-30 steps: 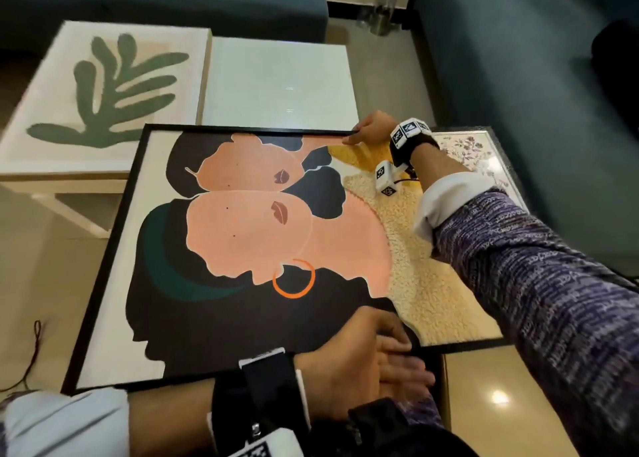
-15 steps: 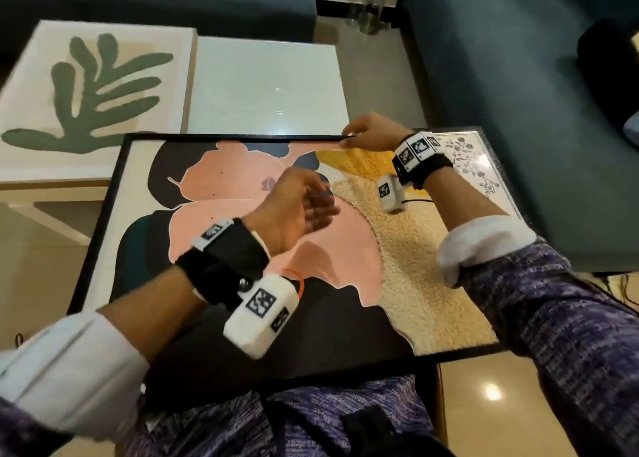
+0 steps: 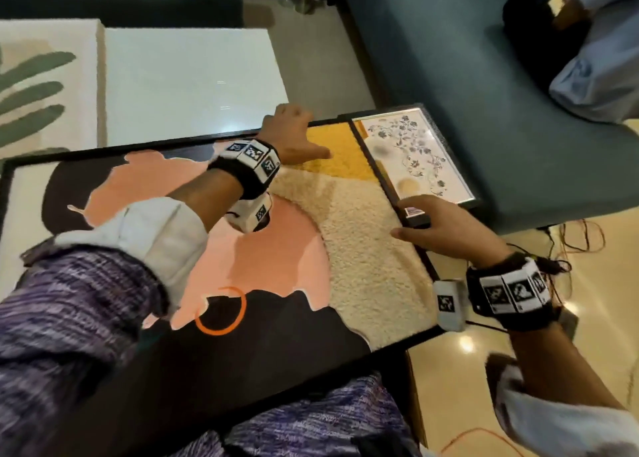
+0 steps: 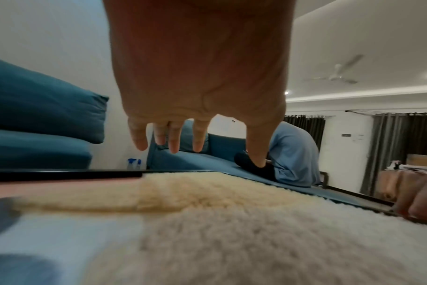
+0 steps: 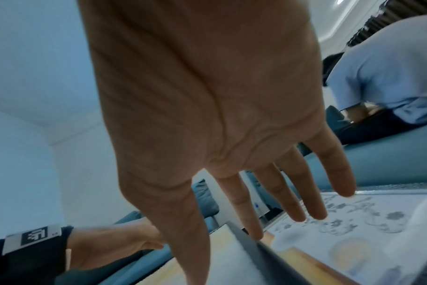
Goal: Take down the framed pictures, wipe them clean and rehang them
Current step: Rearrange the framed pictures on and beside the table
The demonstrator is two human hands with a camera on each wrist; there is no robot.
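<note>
A large black-framed picture (image 3: 242, 256), tufted in pink, black, cream and yellow, lies flat across my lap. My left hand (image 3: 294, 131) reaches over it to the far frame edge (image 4: 61, 174). Its fingers (image 4: 173, 142) are spread and fairly straight just past that edge, the thumb pointing right, and they hold nothing. My right hand (image 3: 435, 228) rests on the frame's right edge with its thumb on the cream pile. Its straight fingers (image 5: 251, 221) lie over the edge towards a small silver-framed floral picture (image 3: 415, 156), which lies flat beside the big frame.
A leaf picture (image 3: 31, 83) lies on the white coffee table (image 3: 193, 83) at the far left. A teal sofa (image 3: 449, 59) runs behind and to the right, with a person in light blue (image 3: 594, 76) seated on it. Cables (image 3: 570, 242) trail on the floor at right.
My left hand rose from the near edge and crossed the picture to its far edge. My right hand left the far edge and came down onto the right edge. The view swung right.
</note>
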